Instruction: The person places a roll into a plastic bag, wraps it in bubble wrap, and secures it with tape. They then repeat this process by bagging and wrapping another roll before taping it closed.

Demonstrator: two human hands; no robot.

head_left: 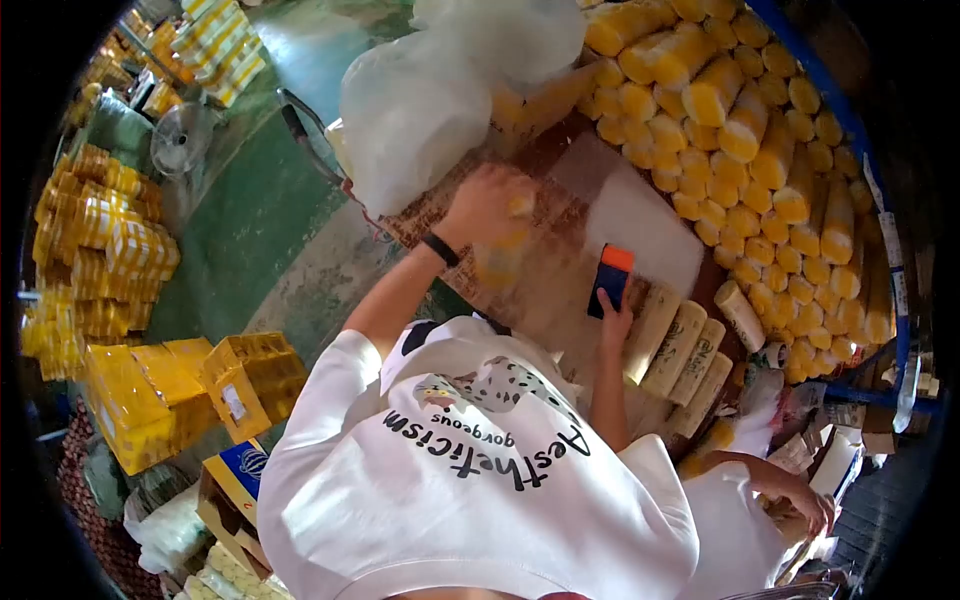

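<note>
My left hand [490,205], with a black band [440,250] at the wrist, reaches over a brown, worn work surface [560,240]. Motion smears its fingers, and I cannot tell whether they hold anything. Just below it lies a blurred, see-through yellowish thing [500,265]. My right hand [614,318] is closed round a dark blue, block-shaped handheld object [609,285] with an orange end, thumb on its side. Several pale wrapped rolls with dark writing [673,350] lie right of that hand. A whitish flat sheet [645,225] lies beyond it.
Yellow-ended rolls [740,130] are piled high inside a blue frame [885,220]. Large translucent bags [420,110] stand ahead. Yellow-taped boxes [150,400] stand at left, near an open carton [235,490] and a fan [182,138]. Another person's arm [790,490] shows at lower right.
</note>
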